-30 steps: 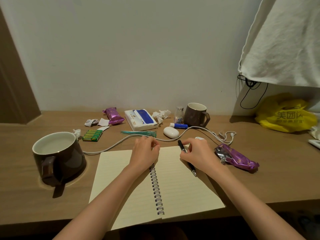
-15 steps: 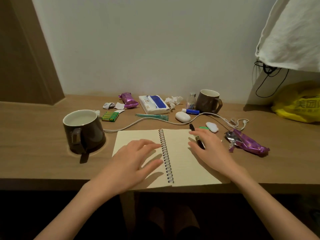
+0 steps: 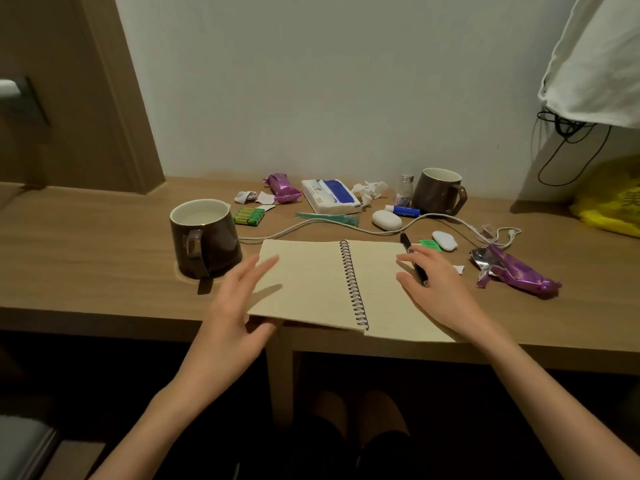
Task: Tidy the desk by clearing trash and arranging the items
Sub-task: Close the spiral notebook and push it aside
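The open notebook (image 3: pixel 332 282) lies flat, its spiral running near to far. The left hand (image 3: pixel 239 306), fingers wide, lifts its left page. The right hand (image 3: pixel 436 282) lies spread on the pen (image 3: pixel 414 258)

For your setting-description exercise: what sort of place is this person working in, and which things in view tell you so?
Probably a desk in a bedroom or dorm room: a wooden desk against a plain wall, an open spiral notebook with a pen, two mugs and snack wrappers.

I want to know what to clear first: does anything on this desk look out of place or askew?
Yes. The open notebook lies askew and its near edge juts past the desk front. An opened purple wrapper lies right of it, crumpled tissue sits near the wall, and a white cable snakes across the middle.
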Demonstrator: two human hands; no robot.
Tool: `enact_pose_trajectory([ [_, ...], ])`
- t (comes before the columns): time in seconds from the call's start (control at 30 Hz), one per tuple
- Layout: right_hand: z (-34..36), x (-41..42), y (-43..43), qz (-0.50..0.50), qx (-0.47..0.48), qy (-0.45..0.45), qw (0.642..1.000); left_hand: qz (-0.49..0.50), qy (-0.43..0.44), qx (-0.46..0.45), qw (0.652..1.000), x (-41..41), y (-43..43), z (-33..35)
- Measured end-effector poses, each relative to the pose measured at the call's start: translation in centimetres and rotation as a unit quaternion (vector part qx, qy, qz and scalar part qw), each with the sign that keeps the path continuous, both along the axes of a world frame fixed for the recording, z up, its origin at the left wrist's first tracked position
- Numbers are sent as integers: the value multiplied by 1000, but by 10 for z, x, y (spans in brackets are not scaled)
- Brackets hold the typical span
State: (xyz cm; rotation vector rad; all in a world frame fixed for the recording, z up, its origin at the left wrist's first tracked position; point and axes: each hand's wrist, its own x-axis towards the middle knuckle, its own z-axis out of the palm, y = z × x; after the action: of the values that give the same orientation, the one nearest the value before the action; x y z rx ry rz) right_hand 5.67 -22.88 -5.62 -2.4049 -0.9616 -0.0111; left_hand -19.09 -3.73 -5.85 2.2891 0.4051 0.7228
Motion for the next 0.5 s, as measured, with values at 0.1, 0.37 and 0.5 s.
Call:
enact_pose_trajectory([
  [0.1, 3, -5, 3, -14, 15, 2, 1000, 15, -86, -164, 983, 6, -15, 7],
  [0.37, 5, -8, 5, -25, 112, 54, 992, -17, -181, -367, 912, 24, -30, 20],
  [0.5, 6, -8, 4, -47, 186, 110, 975, 2, -198, -310, 930, 40, -40, 32],
])
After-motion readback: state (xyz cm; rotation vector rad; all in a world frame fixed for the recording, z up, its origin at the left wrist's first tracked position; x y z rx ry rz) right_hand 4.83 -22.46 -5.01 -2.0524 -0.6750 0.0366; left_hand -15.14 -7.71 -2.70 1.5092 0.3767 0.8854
